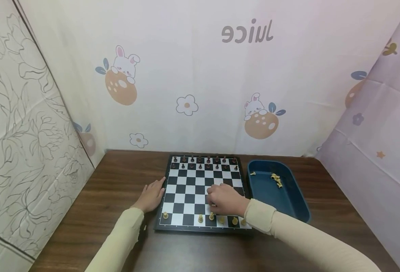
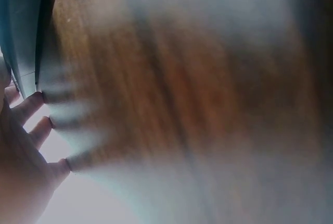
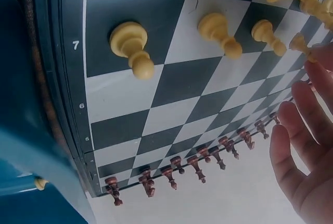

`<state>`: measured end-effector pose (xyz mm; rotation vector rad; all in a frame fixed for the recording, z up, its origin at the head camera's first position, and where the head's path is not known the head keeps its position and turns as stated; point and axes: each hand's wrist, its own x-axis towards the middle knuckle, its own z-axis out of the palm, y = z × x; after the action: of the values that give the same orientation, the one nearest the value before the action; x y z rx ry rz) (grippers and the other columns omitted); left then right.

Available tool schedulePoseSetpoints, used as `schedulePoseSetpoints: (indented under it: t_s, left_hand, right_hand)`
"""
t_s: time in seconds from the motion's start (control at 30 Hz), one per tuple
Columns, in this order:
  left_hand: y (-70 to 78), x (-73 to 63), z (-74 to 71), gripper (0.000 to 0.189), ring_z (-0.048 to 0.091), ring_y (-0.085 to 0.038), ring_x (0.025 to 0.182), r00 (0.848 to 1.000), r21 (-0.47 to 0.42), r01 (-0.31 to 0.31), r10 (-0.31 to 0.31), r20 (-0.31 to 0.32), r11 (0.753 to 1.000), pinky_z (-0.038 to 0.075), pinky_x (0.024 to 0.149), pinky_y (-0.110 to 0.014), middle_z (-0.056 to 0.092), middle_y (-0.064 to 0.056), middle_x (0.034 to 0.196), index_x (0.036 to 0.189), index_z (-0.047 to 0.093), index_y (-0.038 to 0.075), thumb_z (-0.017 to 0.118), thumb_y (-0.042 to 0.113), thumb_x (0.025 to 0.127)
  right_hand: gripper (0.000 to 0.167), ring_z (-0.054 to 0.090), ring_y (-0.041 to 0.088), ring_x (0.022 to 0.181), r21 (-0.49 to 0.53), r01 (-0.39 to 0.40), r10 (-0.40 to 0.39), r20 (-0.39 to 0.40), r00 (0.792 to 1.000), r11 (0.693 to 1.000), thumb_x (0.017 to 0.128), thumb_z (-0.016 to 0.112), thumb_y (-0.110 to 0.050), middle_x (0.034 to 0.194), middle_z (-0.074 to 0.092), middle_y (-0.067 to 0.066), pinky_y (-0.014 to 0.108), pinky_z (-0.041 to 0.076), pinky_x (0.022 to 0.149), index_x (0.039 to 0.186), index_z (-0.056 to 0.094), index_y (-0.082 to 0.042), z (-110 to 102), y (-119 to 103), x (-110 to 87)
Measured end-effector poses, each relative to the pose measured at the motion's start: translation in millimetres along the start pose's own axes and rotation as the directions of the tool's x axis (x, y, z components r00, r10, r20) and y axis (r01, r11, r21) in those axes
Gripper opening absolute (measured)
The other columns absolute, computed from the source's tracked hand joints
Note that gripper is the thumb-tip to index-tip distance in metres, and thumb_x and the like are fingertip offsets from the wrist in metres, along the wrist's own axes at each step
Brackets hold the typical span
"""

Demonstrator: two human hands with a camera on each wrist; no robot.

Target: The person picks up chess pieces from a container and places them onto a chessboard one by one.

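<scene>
A black-and-white chessboard lies on the brown table. My right hand is over its near right part. In the right wrist view, its thumb and fingertips pinch a small cream pawn at the board, in line with other cream pawns. My left hand rests at the board's left edge, its fingers extended and spread, holding nothing. Along the near row stand several cream chess pieces, some partly behind the right wrist. Dark red chess pieces fill the two far rows.
Right of the board is a blue tray with several loose cream pieces inside; the right forearm crosses above its near corner. A patterned curtain hangs behind the table, with further cloth at both sides.
</scene>
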<state>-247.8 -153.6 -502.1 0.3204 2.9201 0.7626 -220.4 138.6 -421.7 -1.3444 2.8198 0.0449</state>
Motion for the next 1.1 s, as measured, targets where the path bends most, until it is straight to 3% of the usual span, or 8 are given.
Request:
schedulePoseSetpoints:
  t_s: [0.27,0.6,0.83,1.1]
  left_hand:
    - [0.7,0.1,-0.7,0.051,0.028,-0.038,0.138,1.000,0.002,-0.017,0.017,-0.010,1.000,0.012,0.110,-0.061,0.037,-0.019,0.147,0.149,0.029,0.004,0.038,0.022,0.102]
    - [1.0,0.3,-0.3,0.052,0.026,-0.037,0.139,1.000,-0.005,0.013,-0.013,0.006,1.000,0.011,0.111,-0.060,0.036,-0.019,0.149,0.150,0.028,0.006,0.038,0.024,0.103]
    - [1.4,-0.9,-0.4,0.052,0.026,-0.038,0.138,1.000,0.003,0.012,-0.012,0.009,1.000,0.011,0.111,-0.061,0.035,-0.020,0.148,0.150,0.027,0.005,0.038,0.023,0.102]
    - [0.6,-1.0,0.8,0.052,0.026,-0.038,0.138,1.000,0.001,0.012,-0.012,0.009,1.000,0.011,0.111,-0.061,0.035,-0.020,0.148,0.150,0.027,0.005,0.037,0.023,0.103]
  right_hand:
    - [0.007,0.049,0.006,0.070,0.005,-0.010,0.010,0.012,1.000,1.000,0.082,0.073,-0.027,0.077,0.061,-0.010,0.023,0.046,0.062,0.085,0.076,-0.021,0,0,-1.3]
    - [0.014,0.054,0.006,0.074,0.020,-0.052,0.051,0.030,0.998,0.998,0.079,0.077,-0.030,0.082,0.063,-0.009,0.027,0.050,0.069,0.090,0.076,-0.021,-7,8,-6.9]
    - [0.010,0.050,0.006,0.065,-0.004,-0.122,0.122,-0.036,0.992,0.992,0.075,0.078,-0.023,0.077,0.060,-0.008,0.023,0.045,0.057,0.084,0.075,-0.020,-26,36,-22.1]
    - [0.006,0.048,0.010,0.065,-0.084,-0.265,0.258,-0.087,0.962,0.960,0.074,0.077,-0.017,0.075,0.058,-0.006,0.025,0.042,0.055,0.079,0.073,-0.018,-41,84,-47.9]
